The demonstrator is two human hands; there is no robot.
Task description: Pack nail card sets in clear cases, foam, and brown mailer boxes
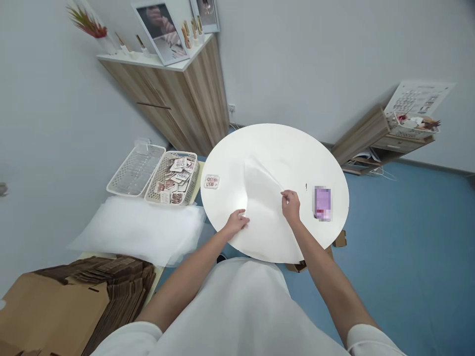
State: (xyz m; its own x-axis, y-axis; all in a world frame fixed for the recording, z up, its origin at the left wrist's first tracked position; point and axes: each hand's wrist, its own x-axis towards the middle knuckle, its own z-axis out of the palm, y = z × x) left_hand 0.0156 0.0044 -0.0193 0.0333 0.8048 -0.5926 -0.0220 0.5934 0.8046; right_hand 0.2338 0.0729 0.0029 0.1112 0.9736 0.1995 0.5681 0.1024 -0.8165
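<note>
A thin white sheet [264, 195] lies on the round white table [222, 153], partly lifted along its upper right edge. I cannot tell whether it is paper or foam. My right hand [291, 205] pinches that raised edge between thumb and fingers. At the sheet's lower left, my left hand [237, 223] rests with its fingers stretched and apart, touching or just above the surface. Left of the sheet lies a small clear pack with reddish pieces [212, 181]. A blurred purple rectangular thing [322, 202] lies to the right of my right hand.
To the left are a white basket of printed cards [174, 179], a second basket with clear plastic pieces [135, 170], a stack of white translucent sheets [137, 227] and flat brown cardboard boxes [59, 306]. A wooden cabinet [185, 99] stands behind.
</note>
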